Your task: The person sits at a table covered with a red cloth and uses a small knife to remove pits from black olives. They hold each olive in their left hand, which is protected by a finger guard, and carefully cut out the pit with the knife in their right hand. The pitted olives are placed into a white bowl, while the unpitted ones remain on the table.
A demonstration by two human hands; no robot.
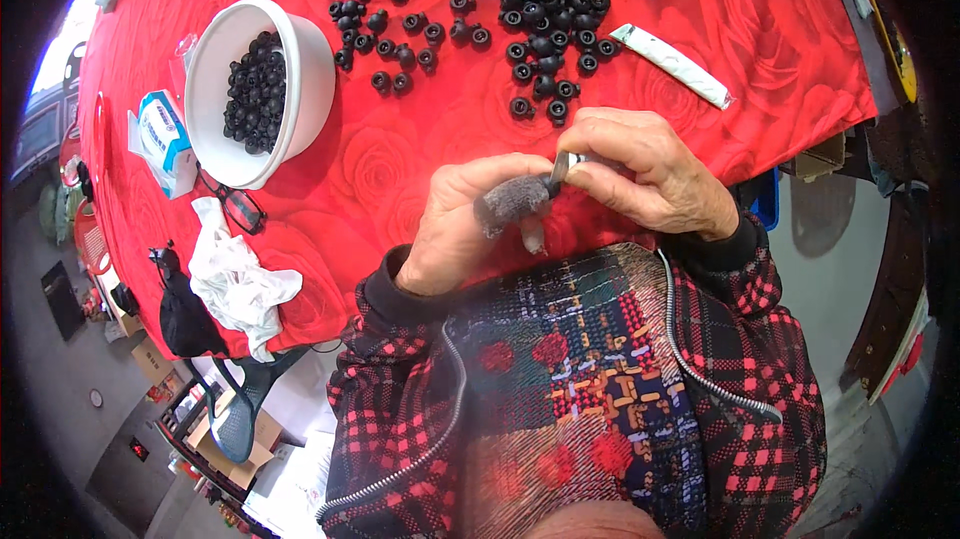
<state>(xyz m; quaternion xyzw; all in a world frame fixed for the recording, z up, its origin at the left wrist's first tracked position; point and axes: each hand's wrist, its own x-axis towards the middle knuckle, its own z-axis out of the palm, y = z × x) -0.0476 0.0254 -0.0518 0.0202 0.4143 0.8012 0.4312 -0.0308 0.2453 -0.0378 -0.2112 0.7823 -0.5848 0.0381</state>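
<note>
In front of my chest, my left hand [450, 219] is closed, with thumb and fingers meeting at a small black piece [555, 182]. A fuzzy grey sleeve [512, 203] covers one of its fingers. My right hand [645, 169] pinches a small tool [563, 165] with a flat metallic end and a whitish part, most of it hidden in the fingers. The tool's end meets the black piece at my left thumb tip. Beyond my hands, many loose black round hollow pieces [540, 14] are spread out. More black pieces [257, 94] lie in a white bowl [312, 79] at the left.
A red rose-patterned tablecloth [375, 174] covers the table. Right of the loose pieces lies a white wrapped stick [675, 66]. Near the bowl are a blue-and-white packet [163, 134], dark-framed glasses [243, 209], a crumpled white cloth [235, 274] and a black fabric item [182, 309].
</note>
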